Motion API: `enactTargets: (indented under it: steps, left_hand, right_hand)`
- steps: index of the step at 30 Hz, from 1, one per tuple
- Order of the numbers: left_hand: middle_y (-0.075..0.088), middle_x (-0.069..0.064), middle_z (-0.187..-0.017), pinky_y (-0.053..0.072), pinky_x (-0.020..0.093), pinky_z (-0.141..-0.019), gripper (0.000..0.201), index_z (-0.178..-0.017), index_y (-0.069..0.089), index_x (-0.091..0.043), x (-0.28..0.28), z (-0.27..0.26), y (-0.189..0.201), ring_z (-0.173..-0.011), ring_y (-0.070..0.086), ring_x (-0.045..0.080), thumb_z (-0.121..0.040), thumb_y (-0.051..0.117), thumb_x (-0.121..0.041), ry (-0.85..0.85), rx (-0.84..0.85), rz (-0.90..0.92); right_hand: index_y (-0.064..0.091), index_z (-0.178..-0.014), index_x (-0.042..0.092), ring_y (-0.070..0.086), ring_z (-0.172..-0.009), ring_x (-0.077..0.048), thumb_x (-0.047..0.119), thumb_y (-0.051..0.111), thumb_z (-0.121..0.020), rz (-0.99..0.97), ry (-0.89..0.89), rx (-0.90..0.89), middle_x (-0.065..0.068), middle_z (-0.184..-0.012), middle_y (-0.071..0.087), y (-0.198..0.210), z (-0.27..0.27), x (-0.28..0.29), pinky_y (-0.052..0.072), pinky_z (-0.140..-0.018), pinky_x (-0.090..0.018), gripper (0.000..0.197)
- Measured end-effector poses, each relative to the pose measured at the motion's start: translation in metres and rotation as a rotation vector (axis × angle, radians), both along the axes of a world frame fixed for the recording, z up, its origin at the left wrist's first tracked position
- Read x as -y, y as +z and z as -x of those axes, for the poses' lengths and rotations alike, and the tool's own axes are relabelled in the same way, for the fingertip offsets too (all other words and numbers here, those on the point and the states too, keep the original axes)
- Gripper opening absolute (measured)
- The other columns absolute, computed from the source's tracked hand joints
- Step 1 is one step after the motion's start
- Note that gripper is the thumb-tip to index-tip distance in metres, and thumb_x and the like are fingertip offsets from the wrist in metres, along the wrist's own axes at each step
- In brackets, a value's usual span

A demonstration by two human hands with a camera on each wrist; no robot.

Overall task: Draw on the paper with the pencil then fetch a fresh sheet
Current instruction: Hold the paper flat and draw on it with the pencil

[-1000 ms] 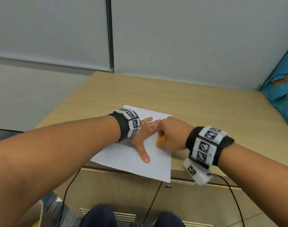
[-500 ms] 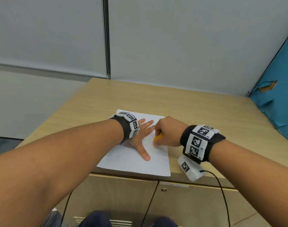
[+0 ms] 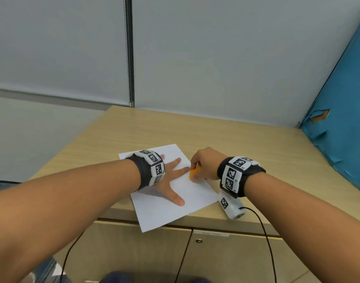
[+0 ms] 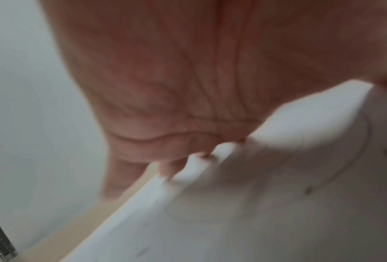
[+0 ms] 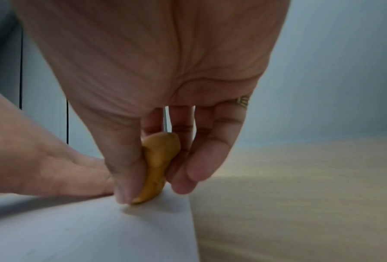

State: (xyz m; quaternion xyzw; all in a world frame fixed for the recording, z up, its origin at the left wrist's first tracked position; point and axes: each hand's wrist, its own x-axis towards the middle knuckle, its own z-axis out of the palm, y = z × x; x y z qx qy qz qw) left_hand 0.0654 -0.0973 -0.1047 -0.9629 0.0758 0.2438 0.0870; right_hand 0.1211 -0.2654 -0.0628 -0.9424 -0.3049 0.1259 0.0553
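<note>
A white paper sheet [image 3: 164, 213] lies askew on the wooden desk [image 3: 256, 152], one corner hanging over the front edge. My left hand [image 3: 171, 180] presses flat on it, fingers spread. My right hand [image 3: 203, 164] pinches a stubby orange pencil-like piece [image 3: 194, 172] between thumb and fingers. Its lower end touches the paper near the right edge, beside my left fingertips. The right wrist view shows that orange piece [image 5: 159, 168] standing on the paper [image 5: 98, 230]. Under my left palm [image 4: 188, 70], the paper [image 4: 255, 221] carries faint pencil lines [image 4: 356, 150].
A torn blue panel [image 3: 342, 119] borders the desk on the right. Grey wall panels [image 3: 216, 58] stand behind it. Below the desktop are cabinet doors [image 3: 226, 258] with a lock [image 3: 199, 240]. Black cables [image 3: 267, 242] hang in front of them.
The paper now lies turned under my left hand, with a corner pointing at me. My right hand stays at its right edge with the orange piece. The head view has tilted upward.
</note>
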Motion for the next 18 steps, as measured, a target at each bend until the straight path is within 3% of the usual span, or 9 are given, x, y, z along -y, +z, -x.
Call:
enactTargets:
  steps: [4, 8, 11, 14, 18]
  left_hand:
    - [-0.034, -0.005, -0.16, -0.009, 0.068, -0.112, 0.129, -0.149, -0.026, -0.044, -0.006, -0.006, -0.001, -0.147, -0.028, 0.037, -0.061, 0.055, -0.091, -0.086, -0.036, 0.026]
    - [-0.035, -0.005, -0.16, -0.008, 0.067, -0.113, 0.129, -0.151, -0.017, -0.047, -0.006, -0.007, 0.0, -0.146, -0.031, 0.037, -0.057, 0.061, -0.091, -0.116, -0.084, -0.017]
    - [-0.036, -0.007, -0.159, -0.006, 0.068, -0.112, 0.138, -0.147, -0.026, -0.049, -0.006, -0.009, -0.001, -0.146, -0.03, 0.038, -0.047, 0.058, -0.095, -0.095, -0.077, -0.005]
    - [-0.036, -0.006, -0.159, -0.007, 0.068, -0.112, 0.141, -0.146, -0.029, -0.048, -0.002, -0.007, -0.001, -0.146, -0.03, 0.039, -0.044, 0.056, -0.097, -0.071, -0.082, -0.006]
    - [-0.034, -0.006, -0.16, -0.005, 0.065, -0.115, 0.124, -0.155, -0.003, -0.046, 0.001, -0.003, 0.007, -0.144, -0.034, 0.036, -0.059, 0.063, -0.088, -0.064, -0.095, -0.03]
  right_hand:
    - [0.075, -0.091, 0.011, 0.069, -0.083, -0.026, 0.032, 0.08, -0.08, -0.014, 0.058, 0.029, -0.006, -0.089, 0.073, -0.007, 0.011, -0.005, 0.057, -0.073, -0.036, 0.024]
    - [0.077, -0.091, 0.011, 0.057, -0.07, -0.014, 0.033, 0.079, -0.08, 0.02, 0.257, -0.009, 0.003, -0.079, 0.063, -0.015, 0.042, -0.007, 0.055, -0.07, -0.034, 0.024]
    - [0.075, -0.085, 0.012, 0.066, -0.075, -0.022, 0.033, 0.078, -0.078, 0.023, 0.149, 0.032, -0.002, -0.083, 0.071, -0.008, 0.022, -0.004, 0.059, -0.069, -0.036, 0.022]
    - [0.066, -0.077, 0.011, 0.064, -0.071, -0.026, 0.028, 0.074, -0.079, 0.009, 0.074, 0.102, -0.006, -0.081, 0.066, -0.009, 0.014, -0.008, 0.052, -0.058, -0.032, 0.02]
    - [0.067, -0.075, 0.015, 0.056, -0.059, -0.009, 0.026, 0.076, -0.082, 0.044, 0.318, -0.026, 0.003, -0.069, 0.065, -0.011, 0.052, -0.016, 0.046, -0.054, -0.025, 0.017]
